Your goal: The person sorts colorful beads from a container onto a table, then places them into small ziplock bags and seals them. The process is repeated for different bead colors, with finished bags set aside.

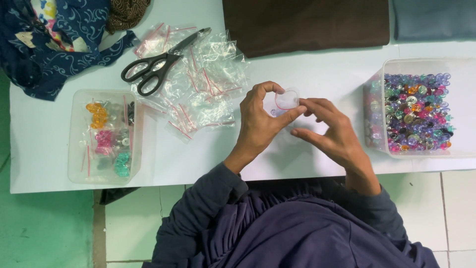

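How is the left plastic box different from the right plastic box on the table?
The left box holds small bags sorted by colour: orange, pink, teal. The right box holds loose beads of many colours mixed together. The left box is only partly filled, while the right box looks nearly full. The left box lies far from both hands; the right box is close to the right hand. Both are clear plastic.

The person wears a loose dark navy garment with long sleeves (198, 208) reaching to both wrists. The cloth gathers in soft folds across the lap. The left hand (260, 124) and right hand (337, 134) are bare, without rings, watch or gloves.
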